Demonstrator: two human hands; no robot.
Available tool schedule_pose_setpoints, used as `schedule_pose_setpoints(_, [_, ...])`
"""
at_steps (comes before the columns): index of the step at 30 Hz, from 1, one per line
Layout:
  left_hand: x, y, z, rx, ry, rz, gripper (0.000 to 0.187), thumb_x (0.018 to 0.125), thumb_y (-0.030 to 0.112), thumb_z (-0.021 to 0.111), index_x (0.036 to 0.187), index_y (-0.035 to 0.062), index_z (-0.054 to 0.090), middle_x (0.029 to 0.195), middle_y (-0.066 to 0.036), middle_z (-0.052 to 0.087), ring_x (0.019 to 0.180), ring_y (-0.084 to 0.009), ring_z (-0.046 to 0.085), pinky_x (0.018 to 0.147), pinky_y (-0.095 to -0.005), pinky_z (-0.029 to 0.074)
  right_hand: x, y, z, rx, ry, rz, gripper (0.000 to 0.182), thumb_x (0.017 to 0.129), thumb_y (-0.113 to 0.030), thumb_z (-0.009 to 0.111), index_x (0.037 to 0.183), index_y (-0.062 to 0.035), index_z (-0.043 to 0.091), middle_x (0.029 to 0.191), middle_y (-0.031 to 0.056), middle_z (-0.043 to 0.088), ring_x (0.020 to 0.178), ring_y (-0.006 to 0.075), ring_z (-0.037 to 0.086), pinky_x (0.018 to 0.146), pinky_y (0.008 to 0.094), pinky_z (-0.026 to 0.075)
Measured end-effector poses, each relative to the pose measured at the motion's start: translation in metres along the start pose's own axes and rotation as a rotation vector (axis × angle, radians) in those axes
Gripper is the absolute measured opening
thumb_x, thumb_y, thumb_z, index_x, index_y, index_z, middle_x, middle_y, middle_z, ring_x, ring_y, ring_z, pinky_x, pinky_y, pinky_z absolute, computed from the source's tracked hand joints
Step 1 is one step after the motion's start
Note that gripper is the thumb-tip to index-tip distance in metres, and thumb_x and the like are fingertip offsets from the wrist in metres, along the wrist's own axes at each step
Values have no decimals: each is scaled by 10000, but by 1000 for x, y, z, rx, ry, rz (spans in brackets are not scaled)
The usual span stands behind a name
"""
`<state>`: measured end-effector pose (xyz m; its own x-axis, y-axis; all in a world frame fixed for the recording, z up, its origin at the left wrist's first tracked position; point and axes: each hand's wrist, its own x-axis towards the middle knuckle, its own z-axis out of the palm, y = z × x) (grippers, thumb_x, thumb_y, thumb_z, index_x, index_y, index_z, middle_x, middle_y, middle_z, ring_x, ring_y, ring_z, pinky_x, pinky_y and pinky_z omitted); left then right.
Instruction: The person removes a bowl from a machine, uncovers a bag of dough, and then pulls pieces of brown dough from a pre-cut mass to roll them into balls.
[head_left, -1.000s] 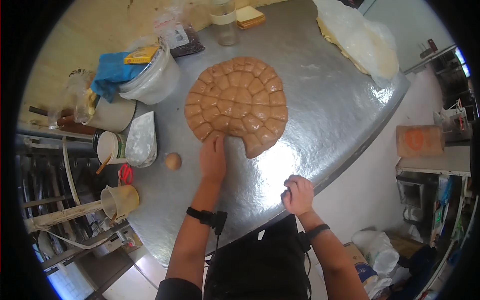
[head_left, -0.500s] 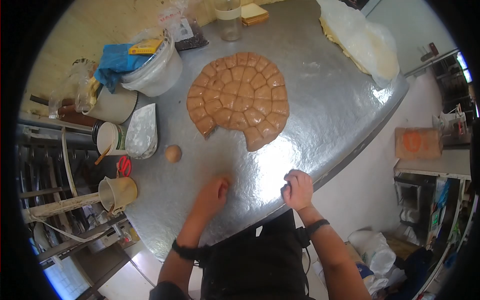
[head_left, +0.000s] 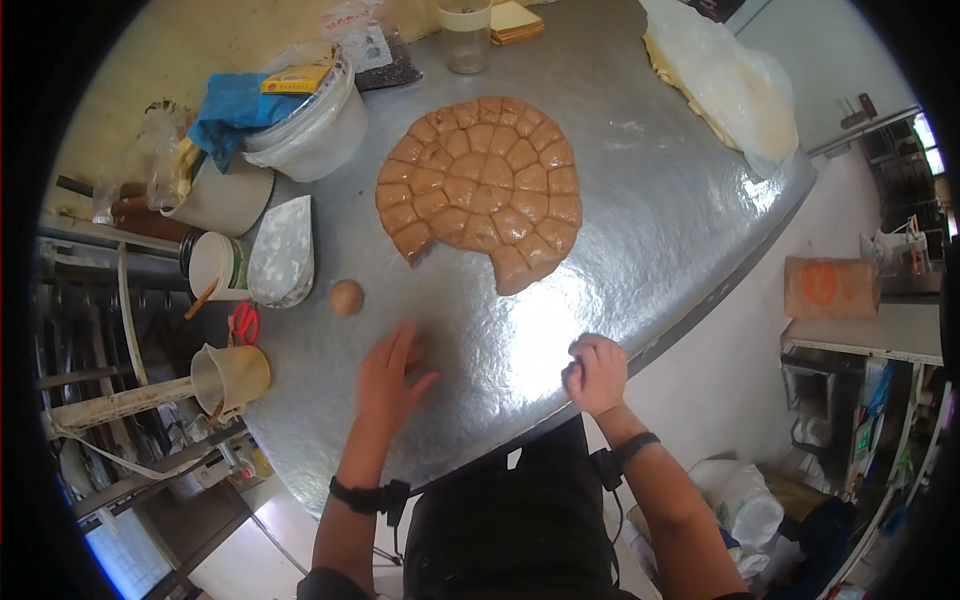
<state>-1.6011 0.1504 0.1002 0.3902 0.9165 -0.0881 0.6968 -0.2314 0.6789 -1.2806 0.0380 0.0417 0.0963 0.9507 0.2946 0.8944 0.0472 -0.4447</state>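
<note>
- Rolling of a small dough piece (head_left: 412,352) was what the head view appeared to show: the left hand (head_left: 388,378) lay flat over it on the metal table (head_left: 640,240), fingers spread and released rather than clenched, with only a sliver of brown visible under the palm.
- The right hand (head_left: 597,373) was seen curled at the table's near edge, fingers clenched loosely; whether anything was held inside could not be told.
- A risk was judged here: with the palm pressed too hard, the piece could be flattened or smeared on the bare steel instead of being rounded.
- Another risk was judged from position: the piece was worked near the table's front edge, so it could be pushed off by a loose stroke.
- The scored dough slab (head_left: 480,190) was seen farther back, well apart from both hands, tan, cut into many segments, with a notch missing at its near side.
- One finished dough ball (head_left: 346,297) rested left of the left hand, just beside a flour scoop (head_left: 282,255), smooth and round.
</note>
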Motion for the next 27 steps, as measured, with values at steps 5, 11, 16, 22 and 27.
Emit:
schedule_pose_setpoints(5, [17,-32,47,222,144,286,286,701,172,789,945,105,657,1023,-82,630,889,-299,610,766,-398,497,0,0,-1,12,3,2,240,704,-142,581,943,-116,596,1035,76,589,968,297,556,842,426,427])
schedule_pose_setpoints(11, [3,-23,60,314,40,461,230,800,257,724,680,120,583,723,-57,581,703,-284,583,617,-422,474,0,0,-1,8,1,-17,248,720,-150,553,960,-99,585,1035,99,591,975,313,552,843,435,419])
schedule_pose_setpoints(16, [22,-24,63,357,20,403,332,909,297,605,633,127,535,623,-41,548,579,-279,547,555,-413,459,2,0,0,19,14,-8,241,698,-134,581,938,-112,590,1031,83,581,968,304,553,839,430,425])
schedule_pose_setpoints(22, [16,-34,52,-872,-190,-526,361,985,369,473,934,48,628,775,-102,633,733,-312,620,684,-449,496,1,1,1,24,24,5,239,696,-129,581,935,-115,592,1020,84,585,972,299,556,832,430,431])
schedule_pose_setpoints(27, [5,-7,5,490,-77,162,602,960,382,514,1453,58,395,1434,-227,409,1360,-398,348,1132,-486,247,1,4,-2,33,8,-1,239,713,-124,600,951,-107,593,1019,92,595,970,312,562,833,442,435])
